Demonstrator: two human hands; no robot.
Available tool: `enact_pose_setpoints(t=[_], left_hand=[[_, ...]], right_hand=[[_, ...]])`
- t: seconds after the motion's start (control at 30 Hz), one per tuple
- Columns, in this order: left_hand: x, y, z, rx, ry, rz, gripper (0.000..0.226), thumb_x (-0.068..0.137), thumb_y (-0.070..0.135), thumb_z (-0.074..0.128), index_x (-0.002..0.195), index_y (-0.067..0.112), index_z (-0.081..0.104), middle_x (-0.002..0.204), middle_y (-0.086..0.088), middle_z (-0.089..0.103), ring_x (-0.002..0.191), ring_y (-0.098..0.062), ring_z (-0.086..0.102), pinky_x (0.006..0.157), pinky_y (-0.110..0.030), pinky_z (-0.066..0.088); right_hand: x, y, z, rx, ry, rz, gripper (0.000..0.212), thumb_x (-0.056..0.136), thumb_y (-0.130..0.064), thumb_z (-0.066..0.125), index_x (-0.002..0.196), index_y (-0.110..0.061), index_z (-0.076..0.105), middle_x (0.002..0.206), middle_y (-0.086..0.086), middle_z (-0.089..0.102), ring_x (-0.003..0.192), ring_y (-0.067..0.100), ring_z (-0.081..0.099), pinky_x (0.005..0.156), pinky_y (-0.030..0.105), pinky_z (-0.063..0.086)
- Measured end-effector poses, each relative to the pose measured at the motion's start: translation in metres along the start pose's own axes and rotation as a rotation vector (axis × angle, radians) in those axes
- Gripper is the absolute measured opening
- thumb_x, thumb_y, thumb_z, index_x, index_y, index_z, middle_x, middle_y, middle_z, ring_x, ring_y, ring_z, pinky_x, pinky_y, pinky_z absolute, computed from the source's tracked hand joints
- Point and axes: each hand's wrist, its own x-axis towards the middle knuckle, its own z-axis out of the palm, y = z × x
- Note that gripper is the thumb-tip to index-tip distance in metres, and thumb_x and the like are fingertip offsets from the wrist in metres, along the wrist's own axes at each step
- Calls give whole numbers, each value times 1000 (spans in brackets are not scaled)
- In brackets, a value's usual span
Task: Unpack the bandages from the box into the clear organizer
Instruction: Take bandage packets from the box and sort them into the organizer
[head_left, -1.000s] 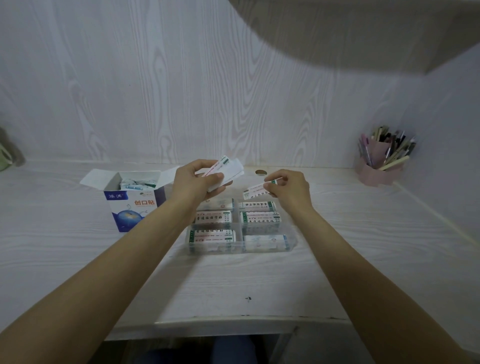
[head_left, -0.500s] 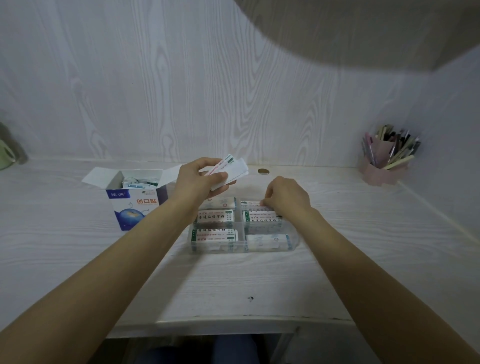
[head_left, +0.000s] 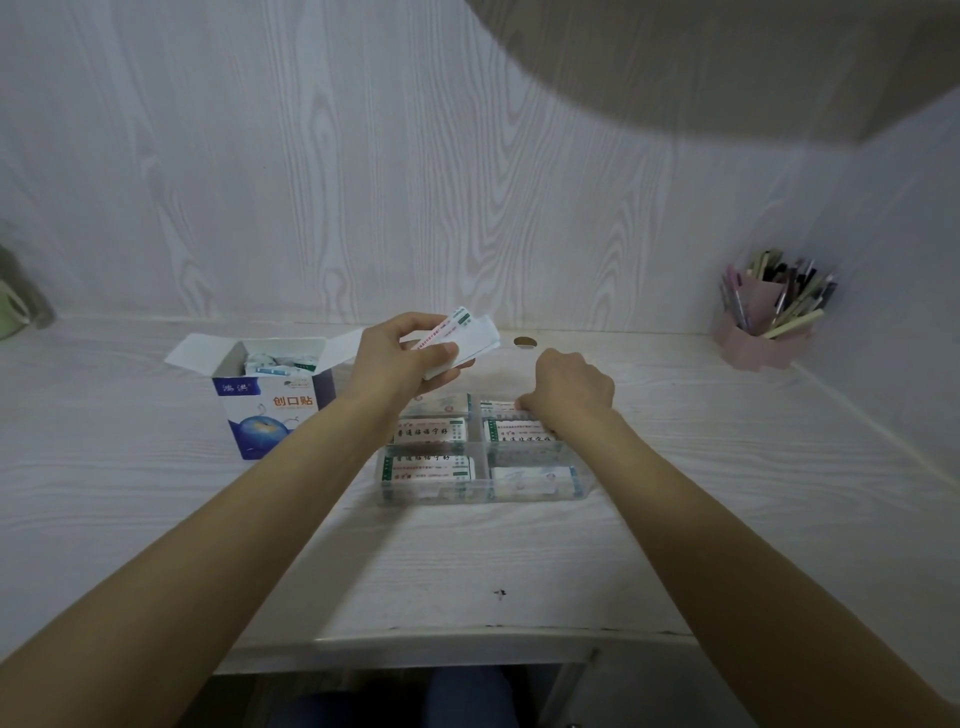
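The fingers (head_left: 524, 404) of the right hand (head_left: 571, 387) are curled downward onto a bandage strip pressed into the rear right compartment of the clear organizer (head_left: 483, 493); whether the strip is pinched or merely pushed flat cannot be told, as the fingertips are hidden. A small stack of bandages (head_left: 460, 338) is gripped between thumb and fingers of the left hand (head_left: 402, 364), held above the organizer's rear left corner, presumably as a supply from which single strips are fed across. Six compartments are seen in the organizer, each already holding wrapped strips laid lengthwise. Just left of it on the desk (head_left: 727, 467), the box (head_left: 270, 405) stands upright with flaps open; more wrapped bandages are visible inside, so unpacking is judged unfinished. A pen holder (head_left: 763, 338) stands well apart at the right.
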Motion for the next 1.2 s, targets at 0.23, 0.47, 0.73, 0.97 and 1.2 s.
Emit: enact_pose_setpoints(t=[0.23,0.47,0.73,0.97,1.2], left_hand=[[-3,-1,1,10,-26,-13,28,80,-10,65,94,14,64,110,-15,63,90,-26,69,68,-22,58],[-8,-1,11,12,-95,-28,25,82,-7,65,93,14,67,93,-8,68,67,-15,71,65,-26,59],[-6,2,9,30,-35,-15,15,91,3,58,89,15,67,81,-7,62,69,-16,60,64,-27,60],[-1,1,9,35,26,13,15,91,5,58,88,18,67,92,-8,65,79,-16,60,66,-23,59],[4,-3,6,-54,93,14,15,94,3,53,103,11,63,98,-13,70,87,-20,71,75,-25,58]], right_hand=[[-3,11,-5,566,145,-170,18,96,-23,51,93,-14,67,87,0,63,70,17,62,59,23,46],[-15,8,-10,1172,12,-190,6,79,-9,74,84,-12,71,70,1,70,54,7,63,48,16,43],[-14,15,-10,1308,68,-108,8,79,1,72,78,-7,69,62,5,65,49,9,64,48,15,46],[-11,16,-6,1449,72,-148,13,80,6,68,76,-7,68,60,2,68,58,10,67,58,15,52],[-2,20,-5,1443,95,-99,9,81,-6,72,74,-1,68,76,10,67,70,15,65,71,17,54]])
